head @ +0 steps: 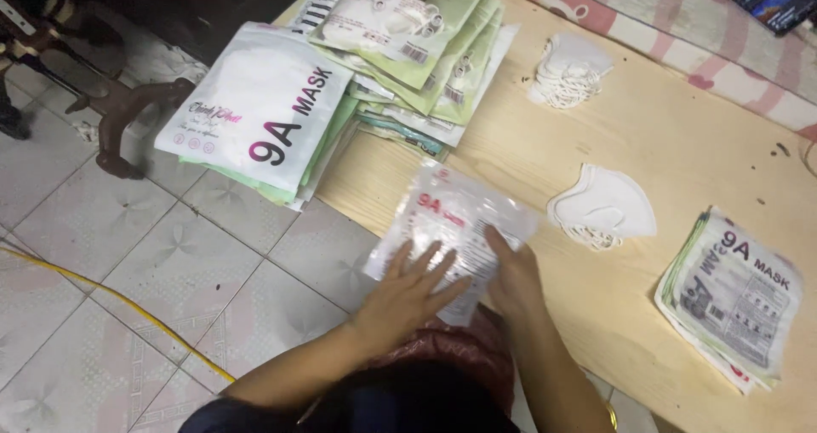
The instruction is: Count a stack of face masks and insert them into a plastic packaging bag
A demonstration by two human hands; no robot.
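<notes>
My left hand [407,290] lies flat, fingers spread, on a clear mask packet [447,229] at the wooden table [681,143] edge; my right hand [511,275] presses its 3 o'clock side, fingers loosely curled, gripping nothing I can tell; loose white mask [602,210] at 2 o'clock; flat empty packets stack [736,297] at 3; filled packets pile [272,109] at 11.
</notes>
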